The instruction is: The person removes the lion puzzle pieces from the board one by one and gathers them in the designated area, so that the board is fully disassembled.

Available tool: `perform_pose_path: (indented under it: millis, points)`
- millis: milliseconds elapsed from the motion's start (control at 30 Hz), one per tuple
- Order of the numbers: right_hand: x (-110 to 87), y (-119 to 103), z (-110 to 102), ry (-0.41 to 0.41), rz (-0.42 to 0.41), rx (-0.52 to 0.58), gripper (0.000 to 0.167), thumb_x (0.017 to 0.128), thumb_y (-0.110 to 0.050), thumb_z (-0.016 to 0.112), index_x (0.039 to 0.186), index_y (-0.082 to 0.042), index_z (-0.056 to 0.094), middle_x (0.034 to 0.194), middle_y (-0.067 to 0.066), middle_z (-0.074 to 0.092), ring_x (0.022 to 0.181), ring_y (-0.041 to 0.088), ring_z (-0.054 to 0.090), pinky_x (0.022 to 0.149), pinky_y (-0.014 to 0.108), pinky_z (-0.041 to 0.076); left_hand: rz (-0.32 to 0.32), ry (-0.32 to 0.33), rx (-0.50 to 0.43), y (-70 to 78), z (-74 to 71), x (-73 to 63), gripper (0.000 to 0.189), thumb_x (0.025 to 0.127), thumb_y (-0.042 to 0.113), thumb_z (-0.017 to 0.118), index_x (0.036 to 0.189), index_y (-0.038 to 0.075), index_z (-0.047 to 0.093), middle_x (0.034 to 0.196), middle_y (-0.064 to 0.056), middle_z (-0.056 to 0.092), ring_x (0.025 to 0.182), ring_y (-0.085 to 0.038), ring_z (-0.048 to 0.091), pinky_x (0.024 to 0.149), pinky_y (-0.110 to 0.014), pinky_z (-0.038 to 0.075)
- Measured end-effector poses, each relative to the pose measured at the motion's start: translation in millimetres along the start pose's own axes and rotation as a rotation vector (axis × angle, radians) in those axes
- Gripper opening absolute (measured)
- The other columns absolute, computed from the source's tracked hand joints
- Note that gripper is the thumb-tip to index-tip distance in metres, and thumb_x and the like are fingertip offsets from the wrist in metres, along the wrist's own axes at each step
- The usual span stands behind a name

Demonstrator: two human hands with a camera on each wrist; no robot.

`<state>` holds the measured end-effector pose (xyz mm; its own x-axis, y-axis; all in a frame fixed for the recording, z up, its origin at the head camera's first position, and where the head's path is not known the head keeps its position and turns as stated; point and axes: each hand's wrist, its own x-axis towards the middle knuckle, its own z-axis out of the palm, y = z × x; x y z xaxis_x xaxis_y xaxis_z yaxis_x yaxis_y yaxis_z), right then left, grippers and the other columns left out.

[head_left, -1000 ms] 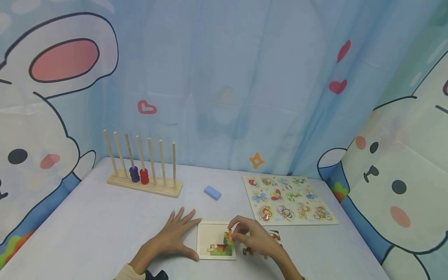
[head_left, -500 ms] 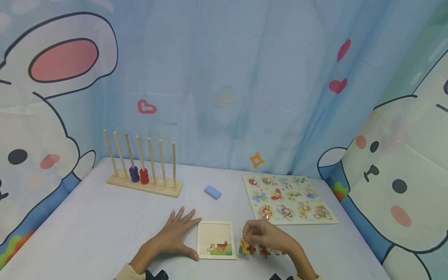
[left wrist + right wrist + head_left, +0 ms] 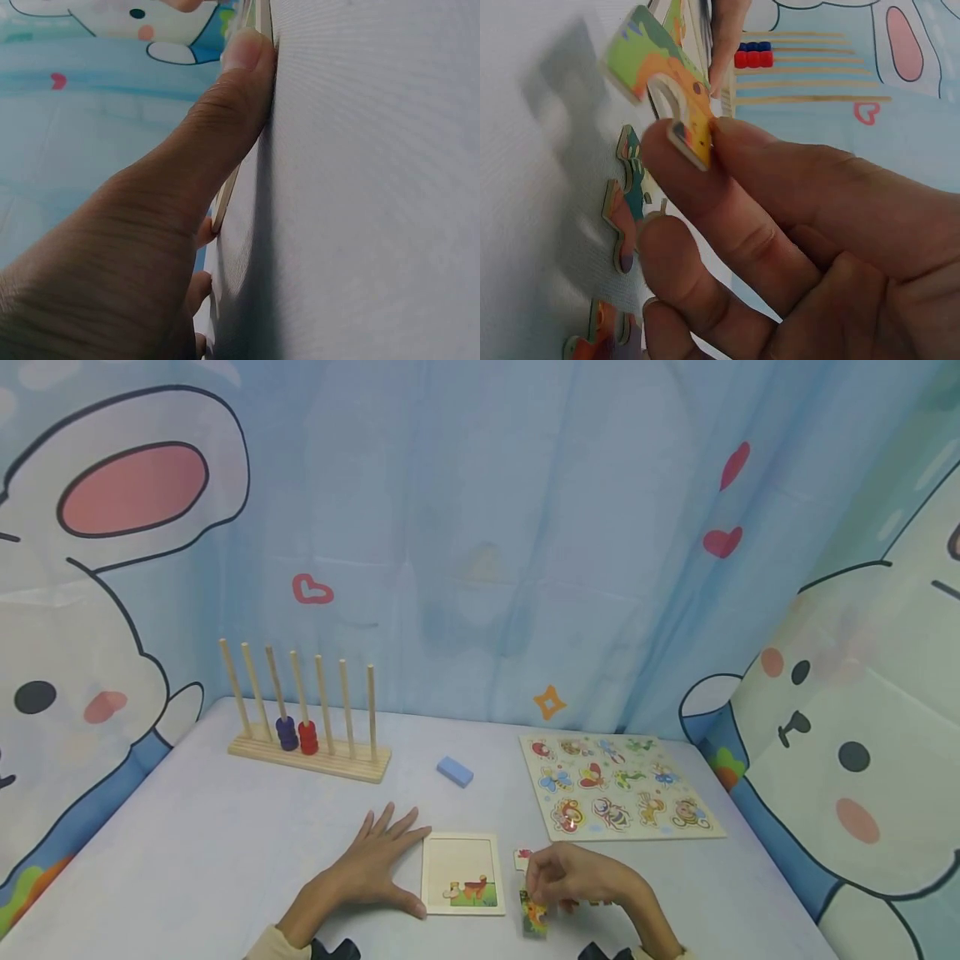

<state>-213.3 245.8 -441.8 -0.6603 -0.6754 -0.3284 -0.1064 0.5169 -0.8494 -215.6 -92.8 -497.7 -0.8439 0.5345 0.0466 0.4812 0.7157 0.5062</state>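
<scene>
My left hand (image 3: 378,864) lies spread on the table, thumb and index fingertip at the left corners of a small wooden puzzle tray (image 3: 453,858). In the left wrist view the thumb (image 3: 244,71) rests along the tray's edge. A puzzle picture of a brown animal on green (image 3: 474,892) fills the tray's lower right. Right of the tray, my right hand (image 3: 577,875) pinches a green and orange puzzle piece (image 3: 651,51) between thumb and index finger. The piece is tilted, its curved notch showing in the right wrist view. Loose puzzle pieces (image 3: 621,217) lie beneath the hand, partly hidden.
A pegged wooden counting rack (image 3: 322,762) with blue and red rings stands at the back left. A blue block (image 3: 455,772) lies behind the tray. At the right back is an insect picture board (image 3: 622,785). A printed curtain (image 3: 480,568) hangs behind the table.
My right hand has carried the green and orange puzzle piece out of the tray, right and then toward me, turning it. My left hand has stayed at the tray.
</scene>
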Motion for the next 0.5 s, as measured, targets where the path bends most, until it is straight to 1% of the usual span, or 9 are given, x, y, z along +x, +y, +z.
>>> perform_pose_path:
  millis: [133, 267, 400, 500]
  points:
    - [0.0, 0.2, -0.5, -0.031, 0.005, 0.003, 0.013, 0.085, -0.01, 0.069, 0.087, 0.001, 0.064, 0.072, 0.001, 0.064, 0.054, 0.013, 0.044, 0.048, 0.021, 0.038, 0.003, 0.002, -0.003, 0.6, -0.5, -0.3, 0.108, 0.056, 0.069, 0.078, 0.145, 0.018, 0.043, 0.157, -0.014, 0.025, 0.143, -0.048, 0.006, 0.112, -0.066, 0.001]
    - [-0.5, -0.1, -0.6, -0.048, 0.0, -0.024, 0.013, 0.084, -0.011, 0.07, 0.086, 0.001, 0.065, 0.07, 0.0, 0.063, 0.055, 0.01, 0.045, 0.049, 0.02, 0.039, -0.001, 0.004, -0.006, 0.7, -0.4, -0.2, 0.108, 0.056, 0.069, 0.078, 0.144, 0.018, 0.043, 0.157, -0.014, 0.025, 0.143, -0.048, 0.007, 0.112, -0.067, 0.001]
    - [0.4, 0.3, 0.3, -0.058, -0.012, -0.052, 0.008, 0.083, -0.007, 0.069, 0.084, 0.0, 0.064, 0.07, -0.002, 0.064, 0.055, 0.006, 0.046, 0.049, 0.018, 0.039, -0.006, 0.005, -0.006, 0.0, 0.3, 0.2, 0.108, 0.056, 0.069, 0.078, 0.144, 0.018, 0.043, 0.157, -0.013, 0.025, 0.144, -0.047, 0.006, 0.112, -0.066, 0.001]
    - [1.2, 0.7, 0.9, -0.072, -0.022, -0.051, 0.004, 0.084, -0.003, 0.068, 0.083, -0.002, 0.064, 0.071, -0.003, 0.064, 0.056, 0.005, 0.046, 0.048, 0.017, 0.038, -0.007, 0.004, -0.007, 0.1, 0.3, 0.2, 0.108, 0.056, 0.07, 0.078, 0.144, 0.018, 0.044, 0.157, -0.013, 0.025, 0.144, -0.047, 0.006, 0.113, -0.066, 0.0]
